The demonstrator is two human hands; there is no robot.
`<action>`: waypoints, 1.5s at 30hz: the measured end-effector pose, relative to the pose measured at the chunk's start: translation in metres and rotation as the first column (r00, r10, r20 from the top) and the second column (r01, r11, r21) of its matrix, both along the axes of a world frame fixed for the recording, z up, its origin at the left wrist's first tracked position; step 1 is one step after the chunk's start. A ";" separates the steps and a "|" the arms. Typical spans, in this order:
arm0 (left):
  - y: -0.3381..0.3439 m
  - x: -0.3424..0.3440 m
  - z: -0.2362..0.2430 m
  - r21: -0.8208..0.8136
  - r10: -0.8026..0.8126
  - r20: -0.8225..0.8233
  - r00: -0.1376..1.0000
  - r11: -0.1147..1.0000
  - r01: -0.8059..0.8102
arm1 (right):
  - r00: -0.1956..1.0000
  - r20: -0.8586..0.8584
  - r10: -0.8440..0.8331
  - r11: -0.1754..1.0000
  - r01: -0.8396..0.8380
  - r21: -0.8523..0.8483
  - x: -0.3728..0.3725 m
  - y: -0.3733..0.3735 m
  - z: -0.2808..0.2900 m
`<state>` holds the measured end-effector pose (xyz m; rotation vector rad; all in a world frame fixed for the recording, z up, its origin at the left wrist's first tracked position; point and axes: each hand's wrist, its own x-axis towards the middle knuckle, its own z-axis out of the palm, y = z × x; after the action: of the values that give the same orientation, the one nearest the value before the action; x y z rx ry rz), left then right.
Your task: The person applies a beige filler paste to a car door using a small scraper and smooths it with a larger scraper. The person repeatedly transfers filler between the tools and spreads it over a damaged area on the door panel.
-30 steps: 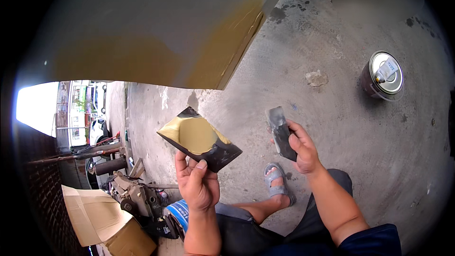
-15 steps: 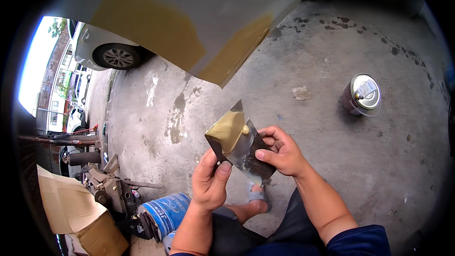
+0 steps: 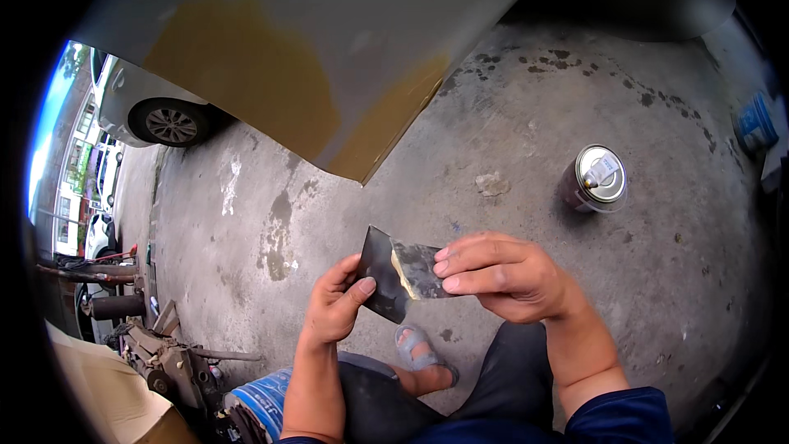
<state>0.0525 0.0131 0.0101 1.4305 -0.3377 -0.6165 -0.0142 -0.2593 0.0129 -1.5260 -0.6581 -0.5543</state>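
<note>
The left hand (image 3: pixel 333 308) clamps its fingers on a black board's (image 3: pixel 376 261) left edge; the right hand's (image 3: pixel 522 279) pinch a spreader's (image 3: pixel 417 265) right end.

Two hands (image 3: pixel 333 312) (image 3: pixel 526 279), two dark flat blades (image 3: pixel 380 267) (image 3: pixel 421 265), two ochre patches (image 3: pixel 246 74) (image 3: pixel 394 119), one grey panel (image 3: pixel 345 0), two blue containers (image 3: pixel 267 399) (image 3: pixel 754 123), one lidded can (image 3: pixel 580 191), one white tube (image 3: pixel 603 168), one grey sandal (image 3: pixel 418 359) and one cardboard box (image 3: pixel 107 386) are pictured.

Dark plate (image 3: pixel 378 267) and yellow-edged spreader (image 3: pixel 422 265) in both hands (image 3: pixel 334 306) (image 3: pixel 526 281) above concrete (image 3: pixel 509 131)
</note>
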 end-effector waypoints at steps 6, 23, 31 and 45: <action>-0.008 0.016 -0.022 -0.092 -0.092 -0.062 0.994 0.992 0.086 | 0.964 0.033 -0.265 0.901 0.260 -0.349 0.016 -0.001 -0.031; -0.094 -0.049 -0.033 -0.321 0.294 -0.410 0.863 0.839 -0.439 | 0.766 -0.422 -0.484 0.843 0.538 0.009 -0.045 0.058 -0.065; -0.086 -0.037 -0.021 -0.324 0.308 -0.197 0.931 0.876 -0.358 | 0.689 -0.538 -0.485 0.840 0.539 -0.066 -0.065 0.037 -0.089; -0.090 -0.043 -0.035 -0.327 0.192 -0.601 0.776 0.827 -0.458 | 0.863 -0.272 -0.427 0.786 0.502 0.360 -0.033 0.065 -0.081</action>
<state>0.0092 -0.0769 -0.0249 0.7727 0.2277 -0.5718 -0.0468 -0.1941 -0.0678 -1.2971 0.0049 -0.8642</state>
